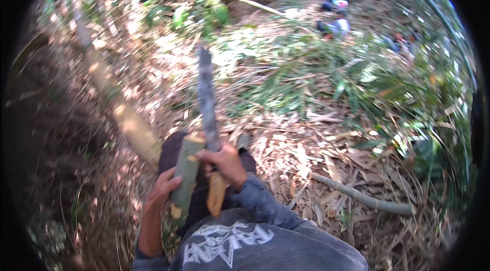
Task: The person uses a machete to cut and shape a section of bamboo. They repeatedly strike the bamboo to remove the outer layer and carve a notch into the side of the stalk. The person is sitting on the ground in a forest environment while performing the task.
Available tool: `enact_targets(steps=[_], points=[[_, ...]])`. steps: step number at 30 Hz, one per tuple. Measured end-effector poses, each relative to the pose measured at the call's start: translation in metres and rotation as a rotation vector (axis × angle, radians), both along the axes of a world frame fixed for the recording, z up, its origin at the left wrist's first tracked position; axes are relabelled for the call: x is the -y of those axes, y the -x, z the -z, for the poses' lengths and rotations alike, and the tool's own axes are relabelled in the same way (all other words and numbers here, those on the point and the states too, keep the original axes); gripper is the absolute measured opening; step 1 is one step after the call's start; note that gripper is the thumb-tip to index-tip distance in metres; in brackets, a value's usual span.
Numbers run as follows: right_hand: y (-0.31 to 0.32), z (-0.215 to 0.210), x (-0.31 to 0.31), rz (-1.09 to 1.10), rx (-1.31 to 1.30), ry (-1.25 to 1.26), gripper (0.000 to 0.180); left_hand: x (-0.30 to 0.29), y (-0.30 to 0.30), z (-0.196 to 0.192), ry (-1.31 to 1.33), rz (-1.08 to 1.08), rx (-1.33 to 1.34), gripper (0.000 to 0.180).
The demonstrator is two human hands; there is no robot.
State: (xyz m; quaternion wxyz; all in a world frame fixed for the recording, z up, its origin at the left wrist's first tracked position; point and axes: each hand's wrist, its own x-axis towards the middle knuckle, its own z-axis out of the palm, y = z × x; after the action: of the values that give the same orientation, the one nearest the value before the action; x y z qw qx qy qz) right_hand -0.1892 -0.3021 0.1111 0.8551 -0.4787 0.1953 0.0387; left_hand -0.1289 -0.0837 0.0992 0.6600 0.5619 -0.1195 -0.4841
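Note:
My left hand (162,188) is closed around a short, thick green bamboo piece (187,173) that stands nearly upright over my lap, its pale cut end at the top. Pale scraped patches mark its side. Close by on the right, my right hand (228,165) grips a machete (206,95). The long grey blade points up and away from me, and the light wooden handle (216,195) sticks out below my fist. My right thumb reaches toward the bamboo; whether it touches is blurred.
A long pale trunk or pole (125,112) slants down toward my left knee. To the right a cut green stem (365,199) lies on dry leaf litter. Cut green leaves (291,77) cover the ground ahead. Farther back are blurred blue and white shapes (336,26), perhaps people.

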Motion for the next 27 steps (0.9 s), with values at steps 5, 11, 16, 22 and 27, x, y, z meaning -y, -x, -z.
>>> enact_targets(steps=[5,11,16,22,27], points=[[-0.006,0.008,0.003,-0.041,0.086,-0.039,0.070,-0.001,0.017,0.004,0.052,-0.052,-0.042,0.078],[-0.004,0.007,-0.001,-0.022,0.073,-0.010,0.068,-0.007,0.017,0.002,-0.090,-0.070,0.073,0.078],[-0.005,0.006,-0.002,-0.035,0.106,0.001,0.063,-0.008,0.017,-0.002,-0.099,-0.103,0.090,0.068],[-0.001,0.007,0.002,-0.040,0.117,0.019,0.062,-0.004,0.017,-0.007,-0.137,-0.093,0.138,0.066],[0.001,0.003,0.005,-0.035,0.114,0.008,0.064,-0.001,0.017,-0.007,-0.158,-0.077,0.156,0.066]])
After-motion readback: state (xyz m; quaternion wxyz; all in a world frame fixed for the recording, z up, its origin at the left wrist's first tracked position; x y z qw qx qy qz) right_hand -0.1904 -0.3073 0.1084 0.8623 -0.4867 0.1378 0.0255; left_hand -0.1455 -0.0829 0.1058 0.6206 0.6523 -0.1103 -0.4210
